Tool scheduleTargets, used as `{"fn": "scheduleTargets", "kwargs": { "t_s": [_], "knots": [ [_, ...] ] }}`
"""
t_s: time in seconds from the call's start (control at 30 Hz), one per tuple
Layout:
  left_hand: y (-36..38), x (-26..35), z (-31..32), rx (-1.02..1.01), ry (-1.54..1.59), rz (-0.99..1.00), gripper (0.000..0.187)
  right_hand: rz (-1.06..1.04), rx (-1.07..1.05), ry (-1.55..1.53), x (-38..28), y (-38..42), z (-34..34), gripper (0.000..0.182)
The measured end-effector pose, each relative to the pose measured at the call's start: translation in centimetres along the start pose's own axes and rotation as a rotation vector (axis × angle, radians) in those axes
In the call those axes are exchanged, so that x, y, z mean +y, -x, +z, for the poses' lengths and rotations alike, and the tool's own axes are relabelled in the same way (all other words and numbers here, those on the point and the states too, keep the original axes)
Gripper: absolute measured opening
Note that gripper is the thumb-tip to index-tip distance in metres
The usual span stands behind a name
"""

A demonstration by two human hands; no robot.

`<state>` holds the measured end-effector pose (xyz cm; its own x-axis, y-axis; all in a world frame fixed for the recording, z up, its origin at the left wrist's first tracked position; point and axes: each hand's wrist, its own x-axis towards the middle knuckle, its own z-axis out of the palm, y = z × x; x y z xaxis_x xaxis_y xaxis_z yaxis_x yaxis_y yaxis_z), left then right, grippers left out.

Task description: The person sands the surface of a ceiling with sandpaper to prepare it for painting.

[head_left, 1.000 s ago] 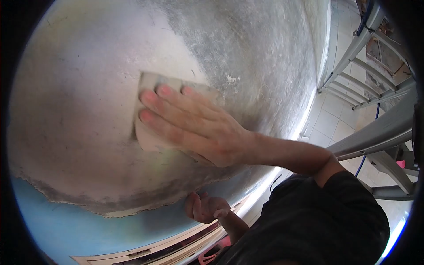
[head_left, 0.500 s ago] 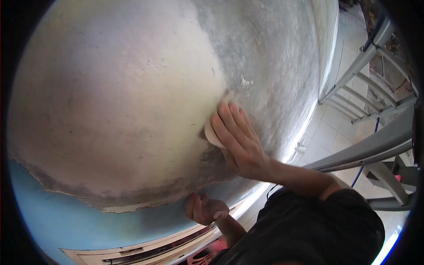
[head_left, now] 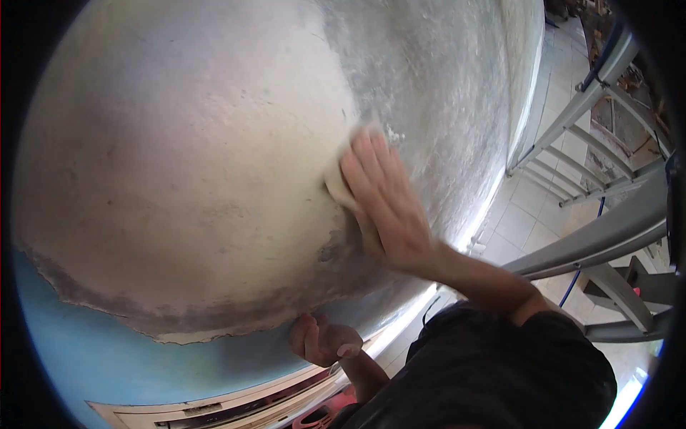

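My right hand (head_left: 386, 196) presses a pale beige pad (head_left: 337, 187), which looks like folded sandpaper, against the wall, fingers extended over it. The pad lies at the border between a smooth cream patch (head_left: 214, 143) and a grey cement-like area (head_left: 421, 71). Most of it is hidden under the fingers, and the hand is slightly blurred. Lower in the view, my left hand (head_left: 327, 342) is beside the blue painted part of the wall (head_left: 128, 350), near the patch's ragged edge. Its fingers are loosely curled, with the thumb apart and nothing visible in it.
A grey metal ladder-like frame (head_left: 607, 243) stands at the right over a tiled floor (head_left: 518, 222). Along the bottom runs a cream wooden frame (head_left: 214, 400) with dark gaps. A pink-red plastic object (head_left: 318, 416) is partly hidden by my black shirt (head_left: 500, 365).
My right hand and the pad have moved a little up in the view along the wall. My left hand has shifted slightly left, and the whole view has moved slightly.
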<state>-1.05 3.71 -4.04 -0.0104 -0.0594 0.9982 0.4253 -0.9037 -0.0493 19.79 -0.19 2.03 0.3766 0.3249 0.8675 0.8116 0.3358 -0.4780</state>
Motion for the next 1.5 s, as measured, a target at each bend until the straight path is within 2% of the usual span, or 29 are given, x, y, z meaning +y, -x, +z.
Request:
{"fn": "scheduleTargets", "kwargs": {
  "t_s": [0.1, 0.2, 0.3, 0.4, 0.5, 0.57, 0.7, 0.83, 0.93, 1.03, 1.23, 1.33, 1.4, 1.5],
  "knots": [
    [-0.1, 0.3, -0.1, -0.026, -0.010, -0.004, 0.054, -0.055, 0.143, 0.037, 0.2, -3.8, 0.0, 0.050],
    [-0.1, -0.2, 0.0, -0.014, 0.008, 0.040, 0.053, 0.066, -0.021, 0.005, -0.8, 0.6, 0.0, 0.050],
    [-0.1, -0.3, 0.5, 0.011, 0.024, 0.049, 0.052, 0.017, -0.084, 0.038, -0.4, 4.6, 1.2, 0.052],
    [-0.3, 0.0, 0.2, -0.027, 0.015, 0.037, 0.052, -0.016, 0.017, 0.043, 0.8, -0.5, -0.6, 0.051],
    [-0.1, 0.1, -0.1, -0.035, 0.007, 0.030, 0.052, 0.050, 0.060, -0.025, 0.0, -1.0, -0.2, 0.046],
    [0.3, -0.4, 0.2, -0.008, 0.021, 0.030, 0.051, 0.050, -0.047, -0.068, -1.3, 3.5, 1.2, 0.049],
    [0.3, -0.4, 0.2, -0.009, 0.032, 0.037, 0.051, -0.069, -0.149, -0.007, -0.5, 3.7, 1.2, 0.051],
    [-0.4, 0.0, 0.5, -0.020, 0.033, 0.055, 0.052, -0.028, 0.063, -0.058, -1.9, -0.9, 1.1, 0.050],
    [-0.1, -0.3, 0.3, -0.029, 0.036, 0.045, 0.052, -0.011, -0.091, -0.063, -2.1, 3.2, 1.6, 0.048],
    [-0.2, -0.2, 0.4, -0.044, 0.020, 0.056, 0.052, -0.088, -0.139, 0.002, -1.5, 4.2, 1.3, 0.047],
    [-0.3, 0.0, 0.2, -0.058, -0.009, 0.043, 0.051, -0.089, -0.060, 0.022, -1.4, 1.9, 1.2, 0.049],
    [-0.2, 0.0, 0.2, -0.054, 0.002, 0.036, 0.050, -0.018, -0.101, -0.010, -1.0, 5.9, 2.0, 0.050],
    [-0.1, -0.3, 0.3, -0.031, -0.005, 0.054, 0.050, -0.019, -0.061, -0.026, -1.1, 5.6, 2.5, 0.051],
    [0.3, -0.1, 0.2, -0.013, -0.024, 0.025, 0.050, -0.032, -0.009, -0.041, -2.4, 1.7, 2.2, 0.050]
  ]
}}
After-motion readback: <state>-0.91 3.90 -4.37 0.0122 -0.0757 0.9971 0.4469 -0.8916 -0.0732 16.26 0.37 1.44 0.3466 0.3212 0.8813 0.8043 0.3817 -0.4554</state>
